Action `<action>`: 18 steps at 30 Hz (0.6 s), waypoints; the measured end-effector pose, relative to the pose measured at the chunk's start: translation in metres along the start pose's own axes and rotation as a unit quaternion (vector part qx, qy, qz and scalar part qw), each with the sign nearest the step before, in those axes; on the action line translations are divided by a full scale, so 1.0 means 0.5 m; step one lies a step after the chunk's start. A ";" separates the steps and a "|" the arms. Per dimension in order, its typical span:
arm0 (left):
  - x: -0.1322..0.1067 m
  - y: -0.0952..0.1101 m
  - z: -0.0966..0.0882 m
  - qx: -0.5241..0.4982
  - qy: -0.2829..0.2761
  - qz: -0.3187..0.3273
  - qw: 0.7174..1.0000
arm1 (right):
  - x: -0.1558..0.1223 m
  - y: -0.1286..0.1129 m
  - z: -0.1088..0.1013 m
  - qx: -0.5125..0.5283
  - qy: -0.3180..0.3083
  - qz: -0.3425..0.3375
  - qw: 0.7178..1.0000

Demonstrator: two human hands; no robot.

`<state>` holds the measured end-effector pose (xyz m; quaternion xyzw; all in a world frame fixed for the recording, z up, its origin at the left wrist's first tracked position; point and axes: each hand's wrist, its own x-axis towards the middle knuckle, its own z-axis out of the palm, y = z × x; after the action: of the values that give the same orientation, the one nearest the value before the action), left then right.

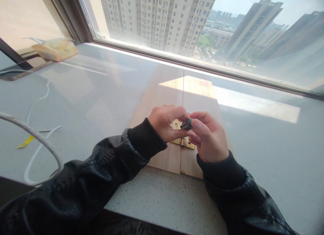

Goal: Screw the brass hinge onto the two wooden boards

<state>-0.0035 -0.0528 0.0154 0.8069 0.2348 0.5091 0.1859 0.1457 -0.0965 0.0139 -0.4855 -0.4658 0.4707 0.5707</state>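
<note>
Two light wooden boards (164,157) lie side by side on the sill, a narrow seam between them. Across the seam sits a brass-coloured hinge (188,144), partly hidden by my hands. Above it, my right hand (211,137) pinches a small dark grey tool (186,124) between thumb and fingers; its exact kind is unclear. My left hand (167,122) curls in from the other side, thumb and forefinger closed around the tool's left end. Whether a screw is between the fingertips cannot be made out.
A white cable (54,154) loops over the speckled sill (162,191) at left, with a yellow tag (26,141). A yellow soft pack (55,50) lies at the far left corner beside a flat dark-edged object (25,73). The window frame (152,57) borders the back.
</note>
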 end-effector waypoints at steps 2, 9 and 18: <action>0.001 -0.004 -0.003 -0.059 -0.053 0.029 0.996 | 0.001 0.003 -0.002 0.004 -0.004 -0.005 1.000; 0.006 -0.003 0.003 -0.020 -0.019 0.009 1.000 | -0.003 0.006 0.002 -0.002 0.003 -0.031 1.000; 0.005 -0.018 -0.007 -0.130 -0.115 0.028 0.984 | -0.001 0.003 -0.001 -0.022 0.053 -0.040 0.998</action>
<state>-0.0073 -0.0436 0.0138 0.8354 0.1206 0.4440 0.3006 0.1462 -0.0969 0.0124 -0.5035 -0.4641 0.4109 0.6018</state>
